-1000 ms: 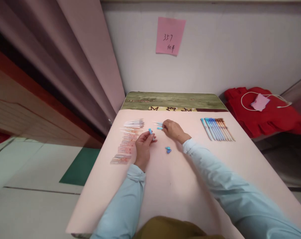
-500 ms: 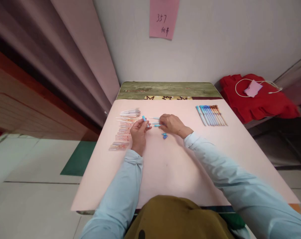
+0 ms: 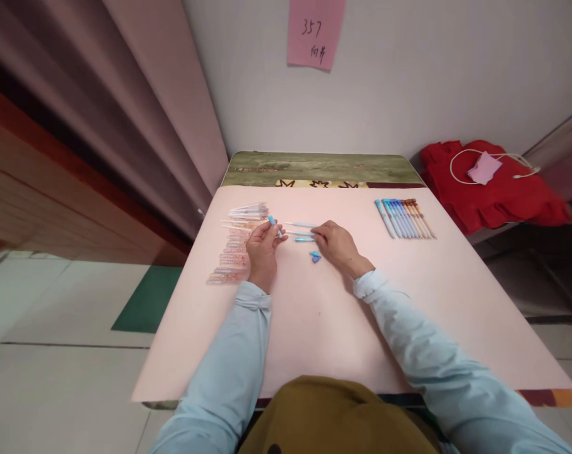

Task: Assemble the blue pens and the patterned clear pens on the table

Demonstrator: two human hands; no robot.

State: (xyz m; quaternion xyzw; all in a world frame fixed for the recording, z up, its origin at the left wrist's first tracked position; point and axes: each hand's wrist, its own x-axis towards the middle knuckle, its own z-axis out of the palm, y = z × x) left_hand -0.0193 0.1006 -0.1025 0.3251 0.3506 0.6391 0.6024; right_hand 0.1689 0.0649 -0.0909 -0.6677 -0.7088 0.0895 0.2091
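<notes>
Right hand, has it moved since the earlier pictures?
Yes, slightly: judged against the row of pens on the table, the right hand has shifted rightward, toward them.

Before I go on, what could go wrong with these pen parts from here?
The small blue pieces lie loose just on the near side of the right hand; a sweep of that hand might scatter them.

The clear pieces lie right beside the left hand, so a sideways nudge could push them out of line.

The slim light-blue piece is pinched in the left hand's fingers and could slip.
</notes>
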